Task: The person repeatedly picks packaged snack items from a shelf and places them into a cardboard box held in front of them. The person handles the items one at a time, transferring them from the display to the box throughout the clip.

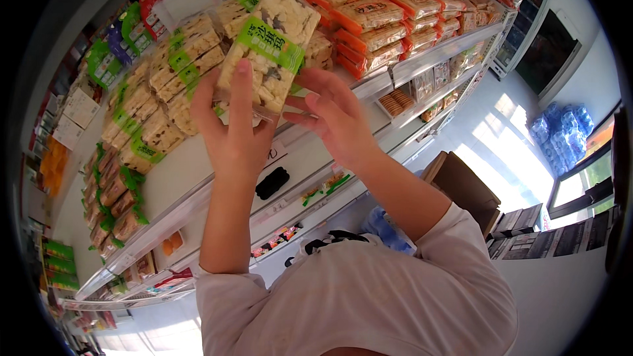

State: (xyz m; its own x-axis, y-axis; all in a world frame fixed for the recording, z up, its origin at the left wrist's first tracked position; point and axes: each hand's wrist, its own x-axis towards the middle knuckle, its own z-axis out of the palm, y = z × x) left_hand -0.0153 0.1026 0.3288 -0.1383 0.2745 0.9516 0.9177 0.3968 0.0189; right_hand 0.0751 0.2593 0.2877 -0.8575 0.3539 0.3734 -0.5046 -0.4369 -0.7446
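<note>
My left hand (pixel 234 112) is closed around the lower end of a clear pack of sachima (pixel 285 16), its thumb or a finger lying along the front. The pack is a tilted, pale, chunky block with a green label band, raised above the upper shelf. Beside its lower right edge is my right hand (pixel 333 118), fingers curved and apart; whether a fingertip touches the pack cannot be made out. Similar green-banded packs (pixel 188 59) are stacked on the shelf to the left. Orange-wrapped packs (pixel 369 13) are piled to the right.
The shelf's front edge (pixel 168 221) runs diagonally below my hands. Lower shelves hold more snacks and a black item (pixel 272 183). At the right are a cardboard box (pixel 461 188), stacked dark boxes (pixel 554 234) and blue-wrapped bottles (pixel 562 137) on the floor. A clear bin (pixel 188 0) stands behind.
</note>
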